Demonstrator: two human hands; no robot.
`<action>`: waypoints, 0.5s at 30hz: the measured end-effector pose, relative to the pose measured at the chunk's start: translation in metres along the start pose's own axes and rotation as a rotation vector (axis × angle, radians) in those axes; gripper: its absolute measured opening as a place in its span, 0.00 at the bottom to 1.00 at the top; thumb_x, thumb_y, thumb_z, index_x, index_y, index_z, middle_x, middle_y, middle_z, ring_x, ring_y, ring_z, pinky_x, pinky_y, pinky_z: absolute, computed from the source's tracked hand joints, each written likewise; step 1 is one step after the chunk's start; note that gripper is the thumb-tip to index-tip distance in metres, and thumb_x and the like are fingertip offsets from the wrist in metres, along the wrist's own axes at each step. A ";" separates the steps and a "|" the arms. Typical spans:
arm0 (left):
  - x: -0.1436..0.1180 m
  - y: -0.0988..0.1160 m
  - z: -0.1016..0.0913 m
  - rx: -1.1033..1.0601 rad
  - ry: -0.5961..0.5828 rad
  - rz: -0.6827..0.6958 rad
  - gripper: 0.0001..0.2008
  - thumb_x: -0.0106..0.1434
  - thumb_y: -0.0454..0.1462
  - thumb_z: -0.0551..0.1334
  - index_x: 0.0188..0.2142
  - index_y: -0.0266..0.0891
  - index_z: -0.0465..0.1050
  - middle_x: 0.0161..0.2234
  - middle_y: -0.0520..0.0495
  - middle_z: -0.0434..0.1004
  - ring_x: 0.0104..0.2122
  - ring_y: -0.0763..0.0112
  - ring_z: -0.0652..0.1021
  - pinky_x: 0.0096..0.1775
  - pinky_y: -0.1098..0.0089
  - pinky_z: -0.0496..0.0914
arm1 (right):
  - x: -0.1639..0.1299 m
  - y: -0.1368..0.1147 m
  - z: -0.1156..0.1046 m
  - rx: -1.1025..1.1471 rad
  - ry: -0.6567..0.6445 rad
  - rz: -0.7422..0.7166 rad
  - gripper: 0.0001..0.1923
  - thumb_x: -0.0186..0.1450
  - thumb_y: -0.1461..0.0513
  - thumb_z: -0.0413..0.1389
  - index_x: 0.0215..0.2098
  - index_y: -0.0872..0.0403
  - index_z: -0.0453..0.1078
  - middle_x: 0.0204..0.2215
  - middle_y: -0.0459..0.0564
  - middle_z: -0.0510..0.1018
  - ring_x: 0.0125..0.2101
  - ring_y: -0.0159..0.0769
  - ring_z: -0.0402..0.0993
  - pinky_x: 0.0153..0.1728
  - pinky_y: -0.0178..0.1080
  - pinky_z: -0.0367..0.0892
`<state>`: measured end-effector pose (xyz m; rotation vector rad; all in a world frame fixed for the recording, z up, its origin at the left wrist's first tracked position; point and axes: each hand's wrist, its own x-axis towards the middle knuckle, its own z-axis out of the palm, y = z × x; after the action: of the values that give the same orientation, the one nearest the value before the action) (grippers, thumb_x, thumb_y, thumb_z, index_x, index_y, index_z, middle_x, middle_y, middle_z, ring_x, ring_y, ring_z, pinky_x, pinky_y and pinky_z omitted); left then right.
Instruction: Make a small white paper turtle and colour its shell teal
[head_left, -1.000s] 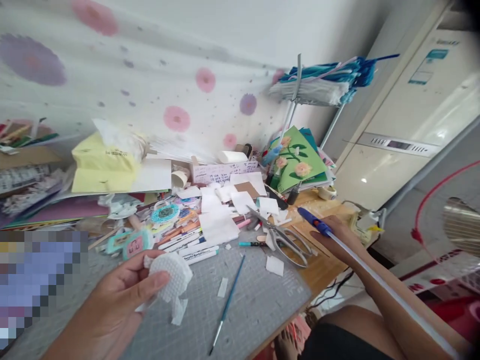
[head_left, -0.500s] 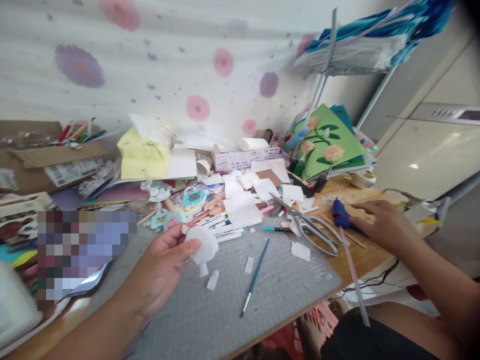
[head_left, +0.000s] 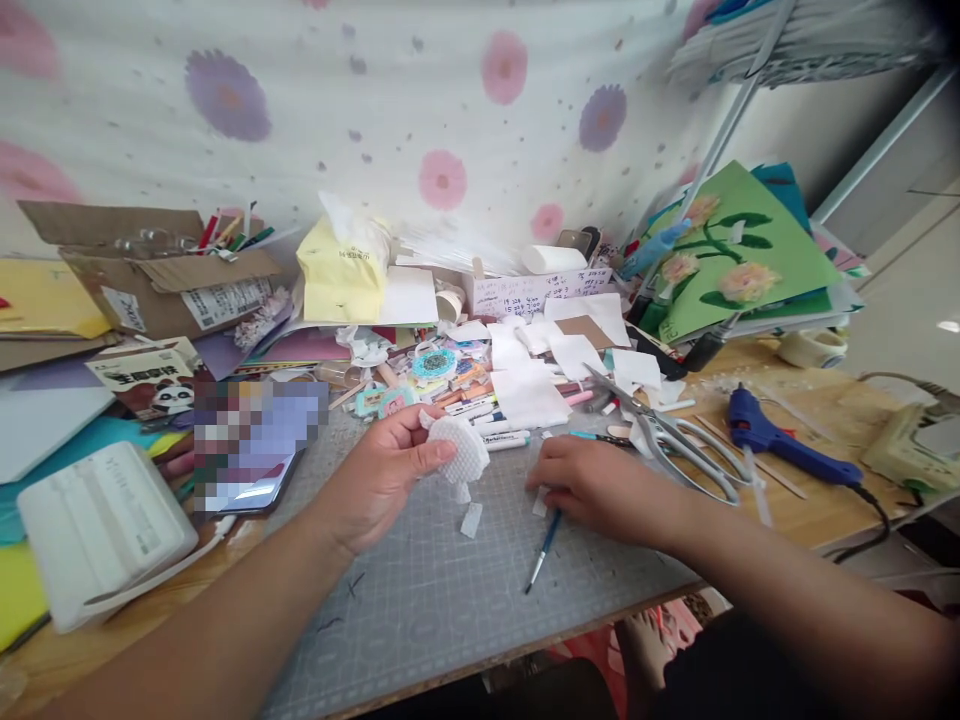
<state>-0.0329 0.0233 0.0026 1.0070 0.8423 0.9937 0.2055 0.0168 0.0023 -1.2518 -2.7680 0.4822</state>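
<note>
My left hand [head_left: 386,475] pinches a white, rounded piece of dimpled paper [head_left: 459,450] between thumb and fingers, above the grey cutting mat [head_left: 420,610]. A small white scrap [head_left: 471,520] lies on the mat below it. My right hand [head_left: 600,490] is low over the mat with its fingers curled down and closed. Its fingertips are beside another white scrap [head_left: 540,503]; what they grip, if anything, is hidden. A blue-handled paintbrush [head_left: 545,555] lies partly under that hand. Large grey-handled scissors [head_left: 679,440] rest just beyond it.
A blue glue gun [head_left: 787,440] lies on the table's right side, its cord trailing off the edge. Markers and white paper pieces [head_left: 529,398] cover the back. At left are a phone [head_left: 289,460], a white box-shaped device [head_left: 109,530] with a cable, and a cardboard box [head_left: 180,270].
My right hand has let go of the glue gun and moved left onto the mat, near the brush. My left hand still holds the white piece. The view has turned leftward.
</note>
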 end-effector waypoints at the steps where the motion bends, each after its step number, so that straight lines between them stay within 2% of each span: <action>1: 0.000 -0.001 0.000 -0.005 -0.002 -0.001 0.08 0.53 0.34 0.68 0.34 0.39 0.73 0.30 0.54 0.76 0.31 0.76 0.74 0.35 0.76 0.67 | 0.001 0.002 0.002 0.008 0.000 0.001 0.10 0.60 0.69 0.54 0.37 0.53 0.74 0.35 0.51 0.74 0.36 0.38 0.71 0.38 0.38 0.65; 6: -0.001 -0.005 -0.001 0.004 -0.024 -0.024 0.08 0.52 0.34 0.69 0.32 0.39 0.72 0.28 0.54 0.75 0.30 0.76 0.73 0.34 0.75 0.66 | -0.001 0.003 0.002 0.064 0.026 -0.008 0.06 0.58 0.70 0.54 0.28 0.55 0.71 0.38 0.51 0.72 0.37 0.35 0.69 0.39 0.35 0.64; 10: -0.002 -0.006 -0.001 -0.004 -0.072 -0.031 0.08 0.52 0.35 0.69 0.32 0.40 0.72 0.28 0.54 0.76 0.30 0.75 0.73 0.34 0.73 0.65 | -0.002 0.004 -0.003 0.090 0.044 0.027 0.07 0.59 0.71 0.52 0.31 0.56 0.69 0.34 0.50 0.72 0.33 0.34 0.70 0.35 0.35 0.65; 13: -0.003 -0.006 -0.001 -0.011 -0.071 -0.032 0.09 0.51 0.35 0.69 0.32 0.40 0.72 0.28 0.53 0.76 0.30 0.74 0.73 0.34 0.73 0.65 | -0.002 0.006 -0.001 0.095 0.035 0.037 0.08 0.60 0.70 0.53 0.36 0.55 0.71 0.35 0.51 0.73 0.35 0.37 0.70 0.37 0.38 0.64; 15: -0.003 -0.006 -0.001 -0.009 -0.064 -0.038 0.10 0.51 0.35 0.69 0.32 0.39 0.72 0.28 0.53 0.76 0.30 0.74 0.73 0.34 0.73 0.65 | -0.001 0.007 0.003 0.100 0.023 0.022 0.08 0.60 0.69 0.54 0.35 0.54 0.72 0.37 0.51 0.73 0.37 0.37 0.70 0.39 0.37 0.63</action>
<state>-0.0328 0.0194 -0.0035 1.0065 0.8004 0.9275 0.2106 0.0195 -0.0020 -1.2584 -2.6774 0.5955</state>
